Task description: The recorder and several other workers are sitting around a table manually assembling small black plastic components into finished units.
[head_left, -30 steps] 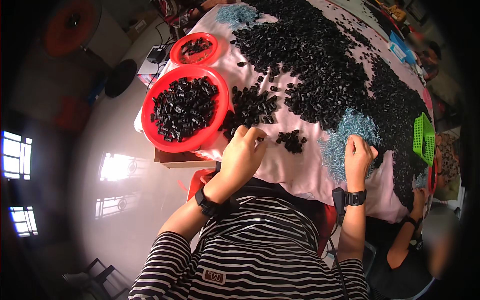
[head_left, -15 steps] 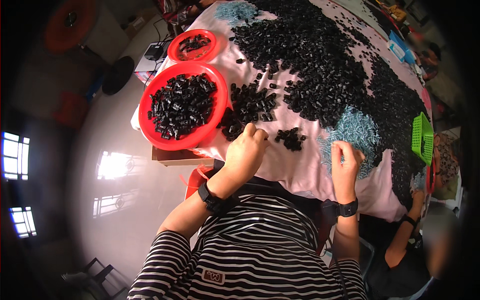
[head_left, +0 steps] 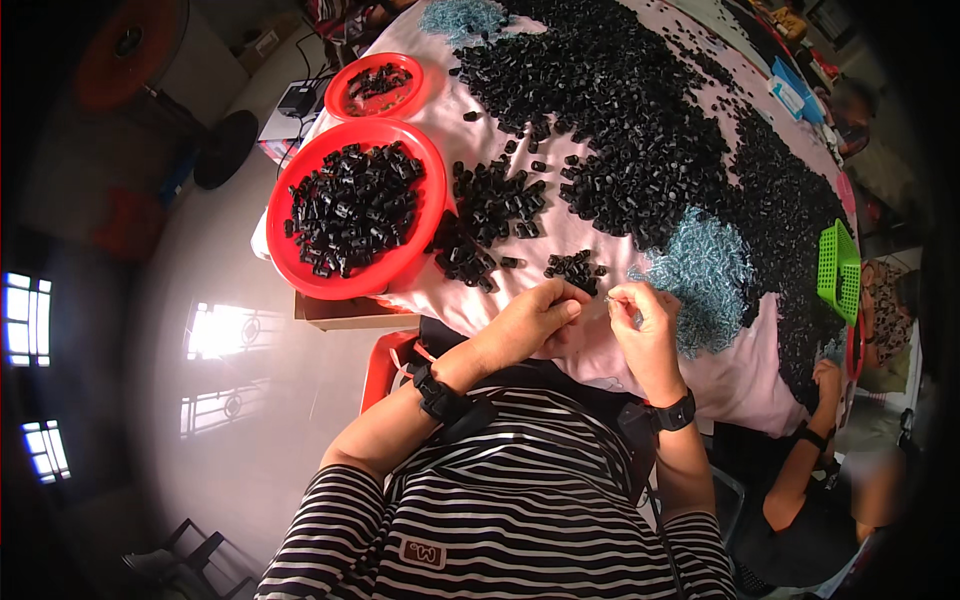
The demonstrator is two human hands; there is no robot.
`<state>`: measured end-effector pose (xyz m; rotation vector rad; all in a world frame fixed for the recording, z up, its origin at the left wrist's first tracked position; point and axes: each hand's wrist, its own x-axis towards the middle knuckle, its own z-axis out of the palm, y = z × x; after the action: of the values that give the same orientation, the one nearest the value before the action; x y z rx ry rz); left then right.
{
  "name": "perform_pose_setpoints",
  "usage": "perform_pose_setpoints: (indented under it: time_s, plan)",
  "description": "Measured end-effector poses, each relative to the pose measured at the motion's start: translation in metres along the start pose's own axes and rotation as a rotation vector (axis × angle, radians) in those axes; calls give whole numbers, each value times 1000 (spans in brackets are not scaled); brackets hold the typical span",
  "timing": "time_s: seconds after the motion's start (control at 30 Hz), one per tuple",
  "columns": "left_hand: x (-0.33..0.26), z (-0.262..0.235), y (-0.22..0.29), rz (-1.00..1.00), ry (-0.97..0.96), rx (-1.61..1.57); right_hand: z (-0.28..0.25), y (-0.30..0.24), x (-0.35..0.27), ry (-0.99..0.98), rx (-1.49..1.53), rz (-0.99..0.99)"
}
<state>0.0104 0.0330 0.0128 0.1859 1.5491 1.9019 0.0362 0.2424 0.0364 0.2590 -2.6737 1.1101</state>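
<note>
My left hand [head_left: 540, 318] is closed in a pinch over the front of the cloth; whatever its fingers hold is hidden. Close by on its right, my right hand [head_left: 648, 322] pinches a small shiny metal pin [head_left: 609, 298] between thumb and forefinger. Just beyond the two hands lies a small cluster of black plastic parts [head_left: 576, 268]. A heap of thin blue-grey metal pins [head_left: 708, 270] spreads beside my right hand. Beyond my left hand are more loose black parts [head_left: 495, 205], next to a large red basin [head_left: 432, 190] filled with similar black pieces.
A smaller red tray [head_left: 412, 75] sits behind the basin. A wide mass of black parts [head_left: 640, 120] covers the far pink cloth [head_left: 590, 235], with another pin heap [head_left: 460, 18] at the back. To the right are a green basket [head_left: 838, 268] and a co-worker's arm [head_left: 808, 460].
My right hand has come left from the pin heap with a pin. My left hand has moved right and nearer, away from the loose black parts, so the two hands almost meet.
</note>
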Motion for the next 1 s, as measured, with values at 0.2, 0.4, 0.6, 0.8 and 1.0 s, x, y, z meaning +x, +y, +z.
perform_pose_setpoints:
  time_s: [0.2, 0.4, 0.6, 0.8, 1.0]
  plan:
    - [-1, -5, -4, 3, -98, 24, -4, 1, -1, -68, -284, -148]
    - [-2, -9, -5, -61, -133, -67, -7, 9, -5, -65, -272, -128]
    - [-12, -6, 6, -11, -90, 332, -9, 16, -9, -130, -267, -72]
    - [-18, -4, 6, 110, 26, 427, -7, 17, -9, -71, -256, -52]
    - [-14, -6, 3, 72, -25, 425, -5, 18, -12, -19, -307, -71]
